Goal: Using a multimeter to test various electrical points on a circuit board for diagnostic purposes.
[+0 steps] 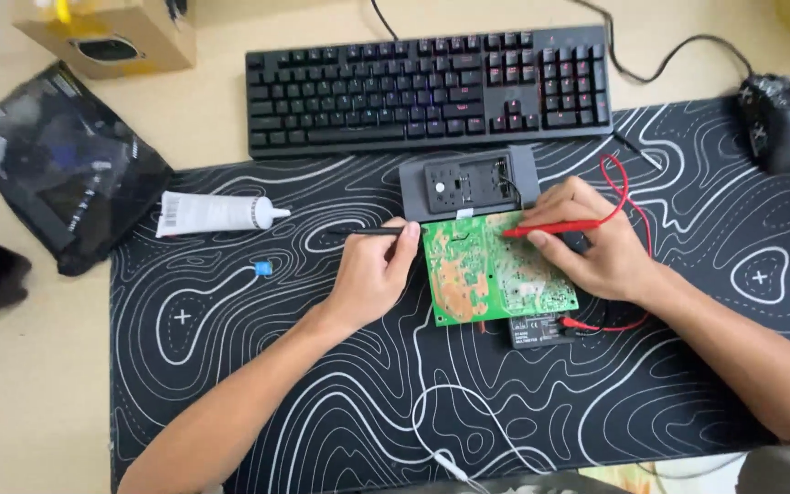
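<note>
1. Green circuit board (496, 267) lies flat on the black desk mat with white contour lines (322, 393), mid-mat toward its far edge, solder side up, slightly tilted.
2. Right hand (596, 242) is closed around a red probe (550, 228); the tip rests on the board's upper middle. Red lead (631, 197) loops behind the hand.
3. Left hand (372, 274) pinches a black probe (378, 232) at the board's upper left corner; whether the tip meets the board, cannot tell.
4. Small black multimeter (537, 331) sits at the board's near edge, partly under it, red plug in its side.
5. Grey casing half (468, 181) lies open just beyond the board, a dark inner plate inside it.
6. Outward: white tube with nozzle (217, 213) and a small blue part (261, 268) on the mat's left portion; a white cable (432, 430) curls toward the near edge.
7. Desk, light wood: black keyboard (427, 87) along the far edge, black mouse (773, 119) at far right, cardboard box (107, 32) at the far left corner, dark foil bag (57, 165) at left.
</note>
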